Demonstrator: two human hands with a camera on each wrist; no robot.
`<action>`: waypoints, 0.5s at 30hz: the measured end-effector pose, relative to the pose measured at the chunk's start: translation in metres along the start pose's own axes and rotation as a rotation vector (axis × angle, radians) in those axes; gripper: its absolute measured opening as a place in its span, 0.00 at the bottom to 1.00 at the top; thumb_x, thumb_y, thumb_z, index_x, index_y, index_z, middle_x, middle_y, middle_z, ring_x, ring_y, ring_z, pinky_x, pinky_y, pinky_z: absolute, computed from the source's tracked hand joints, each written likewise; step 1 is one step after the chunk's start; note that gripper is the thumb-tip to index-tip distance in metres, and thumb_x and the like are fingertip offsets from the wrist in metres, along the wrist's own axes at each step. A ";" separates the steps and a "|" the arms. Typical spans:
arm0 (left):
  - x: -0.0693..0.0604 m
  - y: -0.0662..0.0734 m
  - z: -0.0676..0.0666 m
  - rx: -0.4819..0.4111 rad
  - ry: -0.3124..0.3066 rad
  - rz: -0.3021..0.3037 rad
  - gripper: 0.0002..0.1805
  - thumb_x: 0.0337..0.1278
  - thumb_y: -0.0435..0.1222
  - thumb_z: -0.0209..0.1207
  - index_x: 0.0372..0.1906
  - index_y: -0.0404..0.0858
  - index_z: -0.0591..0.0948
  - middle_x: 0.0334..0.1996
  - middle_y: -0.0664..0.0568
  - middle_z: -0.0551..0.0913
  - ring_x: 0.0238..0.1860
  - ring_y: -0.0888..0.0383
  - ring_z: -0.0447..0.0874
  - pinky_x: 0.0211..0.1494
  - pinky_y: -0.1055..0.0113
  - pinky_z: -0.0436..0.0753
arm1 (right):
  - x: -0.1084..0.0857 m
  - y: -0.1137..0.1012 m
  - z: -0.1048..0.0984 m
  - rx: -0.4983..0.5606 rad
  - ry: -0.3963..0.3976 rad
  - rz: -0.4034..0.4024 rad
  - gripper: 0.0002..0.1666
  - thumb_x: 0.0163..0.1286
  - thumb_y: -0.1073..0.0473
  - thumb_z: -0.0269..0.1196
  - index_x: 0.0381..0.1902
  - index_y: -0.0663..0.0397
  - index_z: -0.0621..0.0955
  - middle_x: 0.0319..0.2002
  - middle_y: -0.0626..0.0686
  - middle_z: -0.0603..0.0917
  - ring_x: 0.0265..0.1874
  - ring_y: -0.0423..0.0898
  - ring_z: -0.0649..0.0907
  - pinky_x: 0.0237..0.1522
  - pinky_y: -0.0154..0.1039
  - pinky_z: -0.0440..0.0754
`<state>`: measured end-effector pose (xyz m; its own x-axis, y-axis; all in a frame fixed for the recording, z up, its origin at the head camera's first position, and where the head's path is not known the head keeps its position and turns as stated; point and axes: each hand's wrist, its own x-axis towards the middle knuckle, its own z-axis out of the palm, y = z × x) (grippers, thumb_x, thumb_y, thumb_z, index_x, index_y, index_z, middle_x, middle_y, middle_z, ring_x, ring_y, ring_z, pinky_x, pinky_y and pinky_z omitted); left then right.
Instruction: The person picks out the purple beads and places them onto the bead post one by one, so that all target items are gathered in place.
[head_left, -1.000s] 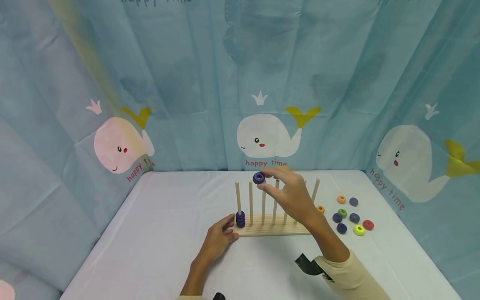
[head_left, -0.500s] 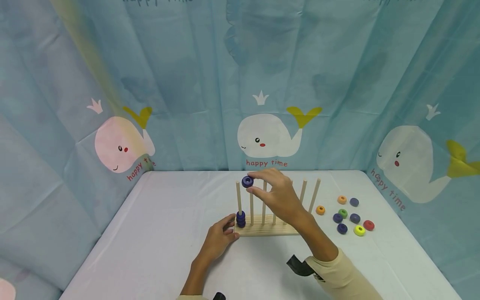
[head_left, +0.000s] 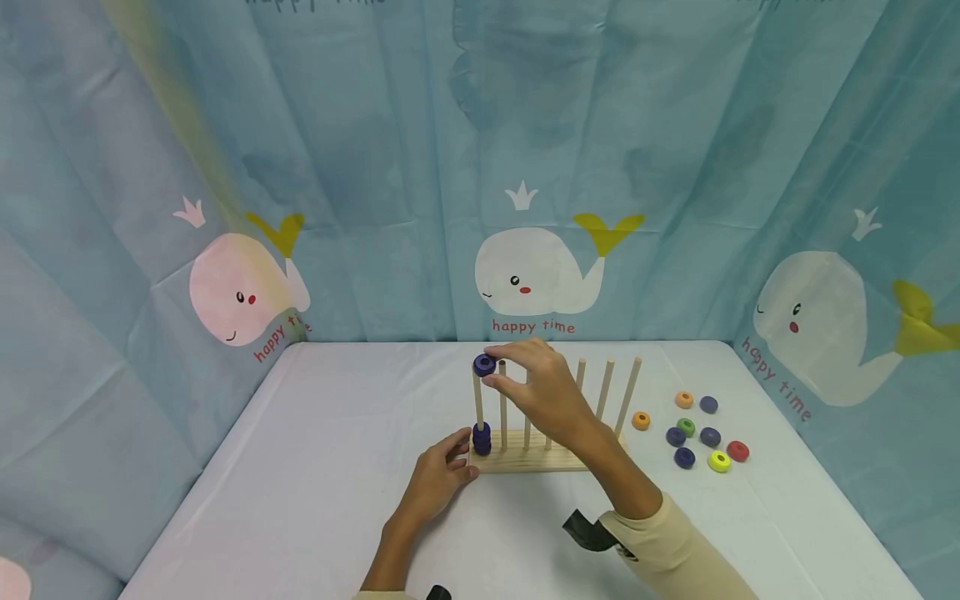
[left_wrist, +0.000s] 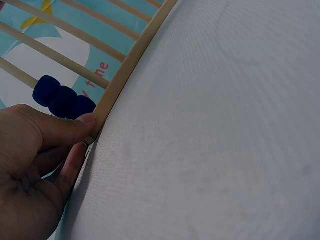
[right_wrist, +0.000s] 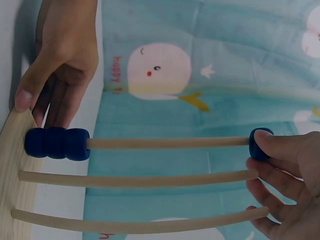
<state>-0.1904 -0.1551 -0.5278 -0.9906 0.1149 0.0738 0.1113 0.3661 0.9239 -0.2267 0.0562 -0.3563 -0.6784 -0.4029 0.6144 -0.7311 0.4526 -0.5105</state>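
My right hand [head_left: 553,396] pinches a dark blue ring bead [head_left: 484,365] between thumb and fingers. It is at the top of the leftmost peg [right_wrist: 170,143] of a wooden peg rack. Three dark blue beads [right_wrist: 57,143] sit stacked at the bottom of that same peg. With thumb and fingers, my left hand [head_left: 435,479] grips the left end of the rack's base [head_left: 525,460]. In the left wrist view the thumb of the left hand [left_wrist: 30,150] lies on the base beside the stacked beads [left_wrist: 62,101]. My right hand and forearm partly cover the middle pegs.
Loose beads lie right of the rack on the white table [head_left: 315,467]: orange [head_left: 641,421], green [head_left: 686,427], yellow [head_left: 719,462], red [head_left: 738,451] and several purple or blue ones [head_left: 684,458]. A blue whale-print curtain [head_left: 390,208] hangs behind and at the sides.
My right hand has moved left with the dark blue bead, from above the middle pegs to the top of the leftmost peg. The left hand has stayed at the base.
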 end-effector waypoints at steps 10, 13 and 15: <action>0.000 0.000 0.000 0.004 0.006 -0.002 0.36 0.65 0.29 0.69 0.76 0.34 0.72 0.68 0.37 0.80 0.68 0.42 0.81 0.67 0.65 0.85 | 0.006 -0.002 0.006 0.003 -0.008 -0.019 0.22 0.68 0.58 0.76 0.58 0.56 0.88 0.53 0.52 0.91 0.56 0.51 0.84 0.57 0.52 0.85; 0.000 0.000 0.000 0.006 0.003 0.001 0.36 0.65 0.29 0.69 0.76 0.34 0.73 0.68 0.37 0.80 0.68 0.42 0.81 0.67 0.65 0.86 | 0.008 -0.002 0.007 -0.001 -0.007 -0.017 0.22 0.67 0.58 0.76 0.58 0.56 0.88 0.52 0.52 0.91 0.56 0.51 0.84 0.57 0.53 0.84; 0.001 0.000 0.000 0.006 0.002 0.004 0.36 0.65 0.29 0.69 0.76 0.34 0.73 0.68 0.37 0.80 0.68 0.42 0.81 0.67 0.65 0.86 | 0.008 -0.002 0.007 -0.008 -0.013 -0.009 0.22 0.67 0.58 0.76 0.58 0.56 0.88 0.52 0.52 0.91 0.56 0.52 0.84 0.59 0.53 0.84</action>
<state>-0.1910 -0.1547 -0.5281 -0.9903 0.1147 0.0781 0.1157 0.3716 0.9212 -0.2314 0.0462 -0.3546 -0.6729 -0.4173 0.6108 -0.7365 0.4552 -0.5003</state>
